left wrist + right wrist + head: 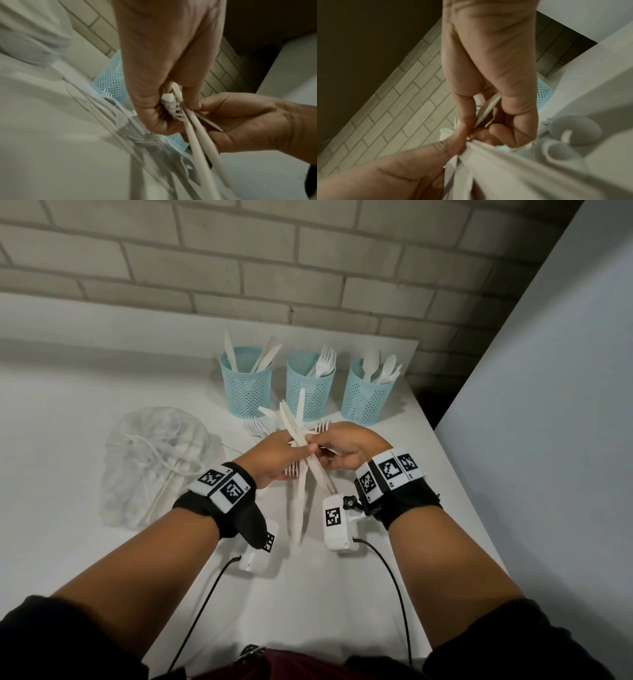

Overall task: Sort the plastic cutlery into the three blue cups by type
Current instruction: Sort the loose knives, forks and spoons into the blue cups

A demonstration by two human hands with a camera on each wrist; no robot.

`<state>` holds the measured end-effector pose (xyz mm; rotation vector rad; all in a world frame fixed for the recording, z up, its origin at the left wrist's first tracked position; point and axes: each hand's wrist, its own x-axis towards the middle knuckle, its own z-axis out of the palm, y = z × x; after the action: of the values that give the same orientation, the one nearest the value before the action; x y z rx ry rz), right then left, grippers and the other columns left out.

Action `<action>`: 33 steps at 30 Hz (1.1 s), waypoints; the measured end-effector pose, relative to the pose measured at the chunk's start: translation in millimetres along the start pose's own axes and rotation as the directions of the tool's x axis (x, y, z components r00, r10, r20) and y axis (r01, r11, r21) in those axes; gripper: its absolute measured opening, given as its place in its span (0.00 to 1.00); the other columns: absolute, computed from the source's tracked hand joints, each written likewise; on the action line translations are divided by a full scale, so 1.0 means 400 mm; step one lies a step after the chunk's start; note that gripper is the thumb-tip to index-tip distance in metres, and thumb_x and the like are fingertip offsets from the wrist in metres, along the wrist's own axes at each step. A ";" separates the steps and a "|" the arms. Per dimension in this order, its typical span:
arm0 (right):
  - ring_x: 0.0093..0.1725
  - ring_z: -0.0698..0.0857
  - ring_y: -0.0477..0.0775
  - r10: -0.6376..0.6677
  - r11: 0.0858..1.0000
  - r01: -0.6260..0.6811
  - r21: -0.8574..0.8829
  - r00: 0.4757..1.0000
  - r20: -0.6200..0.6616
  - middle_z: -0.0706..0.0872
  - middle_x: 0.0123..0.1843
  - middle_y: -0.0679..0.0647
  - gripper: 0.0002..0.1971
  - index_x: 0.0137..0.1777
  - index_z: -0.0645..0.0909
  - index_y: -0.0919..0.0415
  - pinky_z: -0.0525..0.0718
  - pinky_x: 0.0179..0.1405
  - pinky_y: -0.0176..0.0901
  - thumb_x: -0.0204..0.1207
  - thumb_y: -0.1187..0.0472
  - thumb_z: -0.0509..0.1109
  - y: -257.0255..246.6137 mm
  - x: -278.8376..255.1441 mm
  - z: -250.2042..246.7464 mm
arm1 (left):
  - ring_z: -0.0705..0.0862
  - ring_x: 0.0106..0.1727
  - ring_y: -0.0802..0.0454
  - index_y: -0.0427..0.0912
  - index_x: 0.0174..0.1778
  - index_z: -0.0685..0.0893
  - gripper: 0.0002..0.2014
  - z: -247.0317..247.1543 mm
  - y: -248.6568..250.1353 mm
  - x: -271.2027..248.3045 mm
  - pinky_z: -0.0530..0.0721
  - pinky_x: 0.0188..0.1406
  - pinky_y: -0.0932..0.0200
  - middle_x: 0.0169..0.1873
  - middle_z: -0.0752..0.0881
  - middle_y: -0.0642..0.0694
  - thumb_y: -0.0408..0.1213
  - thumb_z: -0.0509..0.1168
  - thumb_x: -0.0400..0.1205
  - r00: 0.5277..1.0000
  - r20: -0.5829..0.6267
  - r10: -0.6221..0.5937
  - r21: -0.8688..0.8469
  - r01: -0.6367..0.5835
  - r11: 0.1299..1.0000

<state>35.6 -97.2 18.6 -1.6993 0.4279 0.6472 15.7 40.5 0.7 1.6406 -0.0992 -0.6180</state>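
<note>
Three blue mesh cups stand in a row at the back: the left cup (246, 385) holds knives, the middle cup (310, 388) forks, the right cup (368, 395) spoons. My left hand (274, 455) grips a fanned bundle of white plastic knives (300, 419) above the table. In the left wrist view the knife handles (200, 148) run down from the curled left fingers (145, 105). My right hand (346, 448) meets the bundle from the right and pinches one knife (211, 124) between thumb and fingers. Loose forks (255, 426) lie on the table below the hands.
A crumpled clear plastic bag (154, 463) lies on the white table (68, 412) to the left. A brick wall (308, 268) rises behind the cups and a pale panel (548, 405) stands at the right. The table's right edge runs close to the right cup.
</note>
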 end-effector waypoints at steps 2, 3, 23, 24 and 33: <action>0.33 0.74 0.46 -0.008 1.000 0.008 0.008 1.000 0.005 0.77 0.34 0.53 0.05 0.43 0.78 0.60 0.69 0.34 0.37 0.80 0.62 0.66 0.002 0.001 -0.010 | 0.84 0.50 0.52 0.48 0.62 0.79 0.12 -0.005 -0.002 0.005 0.80 0.56 0.50 0.47 0.87 0.48 0.40 0.63 0.83 1.000 -0.016 -0.010 -0.013 0.010 1.000; 0.33 0.75 0.44 -0.011 1.000 0.011 0.020 1.000 0.004 0.77 0.34 0.52 0.06 0.41 0.78 0.59 0.70 0.34 0.36 0.81 0.62 0.65 0.005 0.002 -0.014 | 0.84 0.50 0.52 0.49 0.62 0.79 0.12 -0.009 -0.003 0.006 0.80 0.56 0.49 0.47 0.87 0.49 0.42 0.63 0.83 1.000 -0.024 -0.016 -0.020 0.015 1.000; 0.33 0.82 0.47 -0.046 0.965 0.039 -0.258 0.999 -0.023 0.82 0.35 0.53 0.12 0.42 0.77 0.61 0.79 0.36 0.40 0.84 0.55 0.60 -0.012 -0.048 0.009 | 0.84 0.37 0.51 0.46 0.57 0.79 0.11 -0.012 -0.003 0.013 0.84 0.36 0.57 0.39 0.85 0.46 0.47 0.59 0.85 0.995 -0.051 -0.085 -0.054 0.083 0.995; 0.33 0.83 0.47 -0.033 0.959 0.030 -0.280 0.999 -0.005 0.82 0.36 0.53 0.13 0.43 0.77 0.62 0.80 0.36 0.40 0.85 0.55 0.58 -0.017 -0.053 0.006 | 0.84 0.36 0.52 0.45 0.57 0.80 0.11 -0.013 -0.001 0.012 0.83 0.32 0.59 0.38 0.86 0.47 0.46 0.59 0.85 0.995 -0.060 -0.084 -0.050 0.082 0.995; 0.24 0.86 0.45 -0.184 0.847 0.093 -0.524 0.975 -0.124 0.88 0.30 0.53 0.10 0.48 0.76 0.67 0.79 0.30 0.36 0.84 0.61 0.58 -0.096 -0.116 -0.026 | 0.81 0.35 0.48 0.41 0.46 0.77 0.07 -0.016 0.023 0.011 0.80 0.34 0.55 0.35 0.82 0.43 0.36 0.55 0.86 0.994 -0.091 -0.063 -0.109 0.053 0.993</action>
<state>24.6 -101.5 78.5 -2.2896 0.2543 0.5390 24.9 42.9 8.2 1.5706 0.0493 -0.5795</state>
